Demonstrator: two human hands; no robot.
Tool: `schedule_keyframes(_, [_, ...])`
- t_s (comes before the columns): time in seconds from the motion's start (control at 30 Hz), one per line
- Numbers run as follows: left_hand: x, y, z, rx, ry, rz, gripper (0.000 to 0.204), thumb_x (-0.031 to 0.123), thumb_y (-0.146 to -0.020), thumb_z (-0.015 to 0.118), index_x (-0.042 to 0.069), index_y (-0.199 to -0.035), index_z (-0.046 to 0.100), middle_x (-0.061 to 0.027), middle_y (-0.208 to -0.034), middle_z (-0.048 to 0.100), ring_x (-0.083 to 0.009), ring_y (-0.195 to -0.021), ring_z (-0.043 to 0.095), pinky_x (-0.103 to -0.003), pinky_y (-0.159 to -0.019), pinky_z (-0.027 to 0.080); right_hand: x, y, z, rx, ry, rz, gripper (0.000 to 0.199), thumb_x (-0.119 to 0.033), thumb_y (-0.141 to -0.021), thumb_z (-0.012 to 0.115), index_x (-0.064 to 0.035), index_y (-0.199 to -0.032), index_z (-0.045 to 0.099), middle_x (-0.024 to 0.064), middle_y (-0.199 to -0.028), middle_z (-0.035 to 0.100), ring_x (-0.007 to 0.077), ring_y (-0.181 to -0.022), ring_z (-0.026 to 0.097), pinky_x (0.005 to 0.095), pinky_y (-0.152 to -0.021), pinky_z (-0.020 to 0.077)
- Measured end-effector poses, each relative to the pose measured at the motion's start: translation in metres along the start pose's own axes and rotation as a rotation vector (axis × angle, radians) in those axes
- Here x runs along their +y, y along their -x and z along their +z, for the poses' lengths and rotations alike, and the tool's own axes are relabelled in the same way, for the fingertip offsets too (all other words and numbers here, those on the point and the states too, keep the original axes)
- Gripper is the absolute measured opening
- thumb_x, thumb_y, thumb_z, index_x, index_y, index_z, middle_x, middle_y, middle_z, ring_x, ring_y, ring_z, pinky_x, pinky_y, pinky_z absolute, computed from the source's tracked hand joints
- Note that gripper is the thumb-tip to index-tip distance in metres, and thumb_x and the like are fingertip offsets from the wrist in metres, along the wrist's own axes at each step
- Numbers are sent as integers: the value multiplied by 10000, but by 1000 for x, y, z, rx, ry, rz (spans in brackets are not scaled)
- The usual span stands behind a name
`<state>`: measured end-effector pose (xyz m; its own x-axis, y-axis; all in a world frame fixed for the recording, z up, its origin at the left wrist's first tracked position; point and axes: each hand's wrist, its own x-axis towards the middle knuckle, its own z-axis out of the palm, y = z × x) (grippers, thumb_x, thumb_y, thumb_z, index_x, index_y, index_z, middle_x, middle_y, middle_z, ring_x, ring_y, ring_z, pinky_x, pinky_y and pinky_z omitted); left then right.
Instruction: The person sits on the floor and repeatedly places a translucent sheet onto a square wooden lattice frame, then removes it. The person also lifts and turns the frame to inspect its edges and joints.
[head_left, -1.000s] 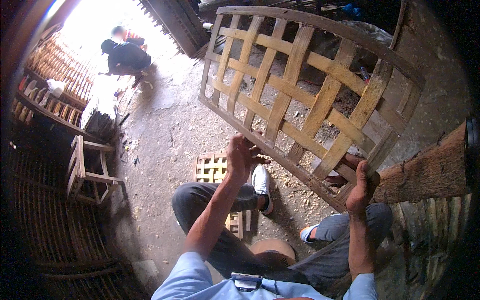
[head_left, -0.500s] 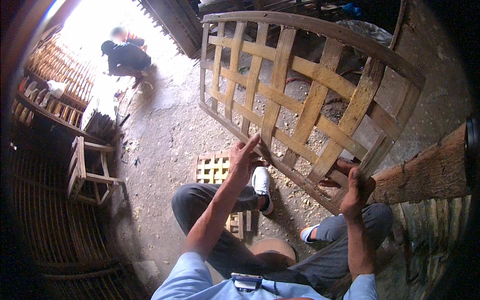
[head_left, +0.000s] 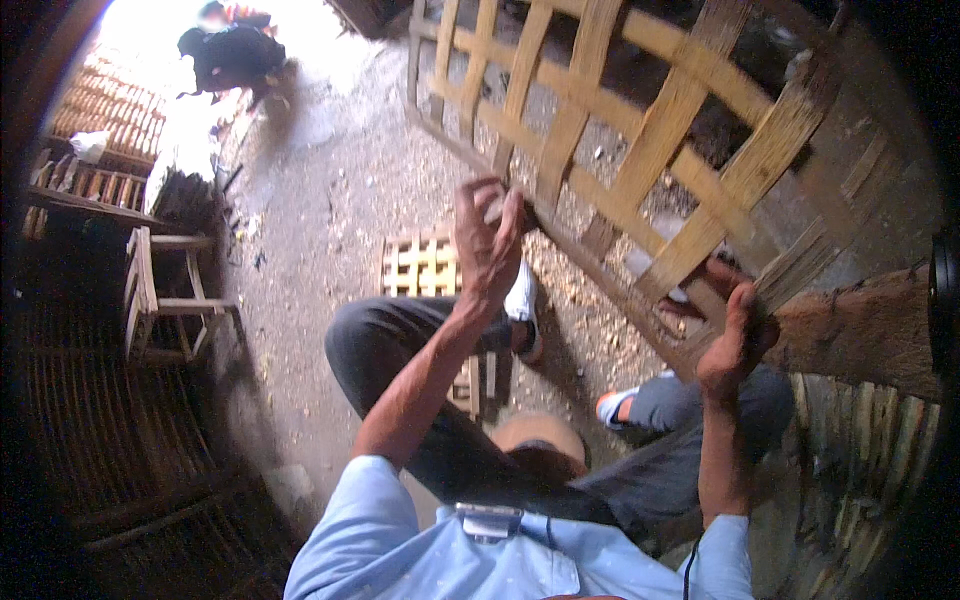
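Note:
A large woven wooden lattice panel (head_left: 640,125), yellowish slats crossing inside a darker frame, is held up tilted in front of me. My left hand (head_left: 488,240) has curled fingers and thumb closed at the panel's near rail, left of its middle. At the panel's lower right corner, my right hand (head_left: 730,335) grips the frame, thumb on the near side and fingers showing through the lattice gap. The panel's top edge runs out of the picture. On the floor beyond my left knee lies a smaller woven lattice piece (head_left: 418,265), partly hidden by my leg.
A small wooden stool frame (head_left: 180,300) stands at left beside a slatted wall (head_left: 120,420). Pale chips litter the ground (head_left: 320,220). A rough log (head_left: 850,325) lies at right. Between my legs is a round brown object (head_left: 540,440). Another person (head_left: 235,60) crouches far left.
The panel has shifted upward in the picture, its top edge now out of sight. My left hand has moved up with it, fingers more curled; my right hand keeps its corner grip.

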<state>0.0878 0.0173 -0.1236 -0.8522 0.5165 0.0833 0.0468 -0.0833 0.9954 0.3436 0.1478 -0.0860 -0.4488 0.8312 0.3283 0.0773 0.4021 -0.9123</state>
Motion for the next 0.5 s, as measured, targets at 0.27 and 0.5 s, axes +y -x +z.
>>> schedule_keyframes(0.27, [-12, -2, -1, 12, -183, 211, 254, 181, -1012, 616, -5, -1179, 567, -160, -909, 714, -226, -913, 726, -368, -824, 580, -12, -9, 2, 5, -185, 66, 614, -397, -1084, 350, 157, -1252, 555, 285, -1184, 638, 374, -900, 711, 463, -668, 657])
schedule_keyframes(0.5, [-18, 0, -2, -47, -250, 161, 334, 214, -998, 624, -2, -1253, 613, -246, -1133, 703, -327, -1116, 686, -424, -915, 571, -30, -8, 14, -5, -427, 222, 629, -416, -1078, 379, 165, -1242, 556, 299, -1175, 640, 371, -910, 713, 454, -687, 663])
